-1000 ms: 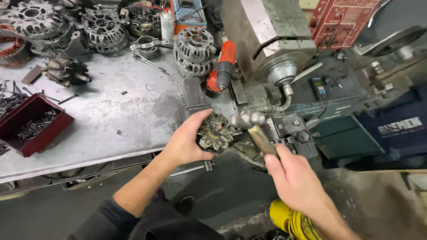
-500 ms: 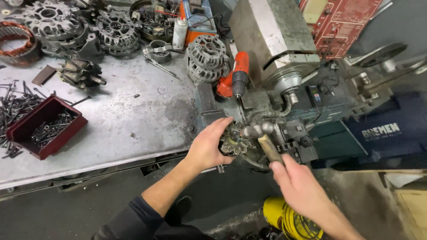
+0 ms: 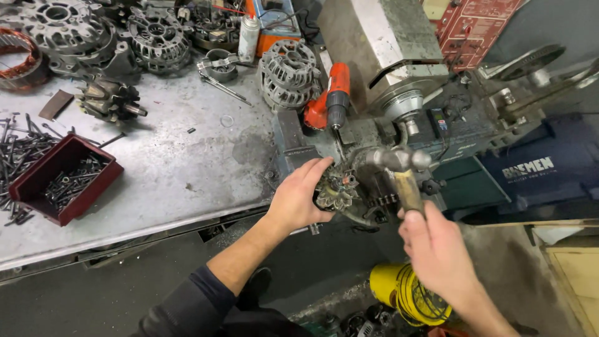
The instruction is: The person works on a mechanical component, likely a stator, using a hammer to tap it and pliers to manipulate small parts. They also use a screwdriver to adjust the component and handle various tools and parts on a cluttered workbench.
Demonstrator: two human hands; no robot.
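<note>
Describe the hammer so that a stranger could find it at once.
Start at the grey metal workbench and go to its right edge, by the machine. There the right hand grips a hammer beside the rotor in the left hand. Only it has a wooden handle and steel head.

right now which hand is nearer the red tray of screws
Left. The left hand grips the rotor, to the right of the red tray; the right hand, holding the hammer, is farther right.

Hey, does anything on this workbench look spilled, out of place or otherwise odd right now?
Yes. Loose dark screws lie scattered on the metal bench beside the red tray, not inside it. Otherwise the left hand steadies a rotor while the right hand holds a hammer.
</note>
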